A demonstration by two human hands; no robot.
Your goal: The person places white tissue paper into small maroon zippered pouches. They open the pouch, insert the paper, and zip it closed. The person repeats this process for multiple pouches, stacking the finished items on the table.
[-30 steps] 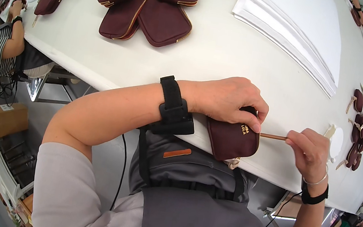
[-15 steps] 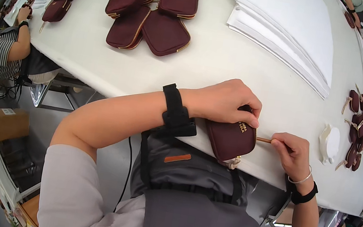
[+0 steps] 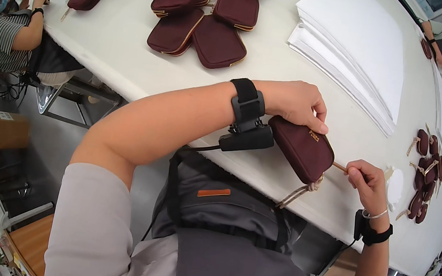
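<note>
Just inside the worktop's [image 3: 271, 59] near edge, the left hand [image 3: 296, 102] has its grip pinching a burgundy pouch [image 3: 306, 153] (its pale cord [image 3: 296, 196] trails toward that edge); the right hand [image 3: 371, 185] pinches a thin brown rod [image 3: 339, 166] reaching the pouch's side

Left elbow [image 3: 103, 145] out wide at nine o'clock, and the left forearm [image 3: 184, 112] slants right across toward two! There sits the left hand [image 3: 301, 105], back upward, fingers bent down, thumb reaching toward four in a firm grip. Over at three o'clock, the right hand [image 3: 367, 182]: thumb and forefinger in a tight pinch aimed at ten, while the right forearm [image 3: 373, 266] stands nearly upright, pointing to twelve.
</note>
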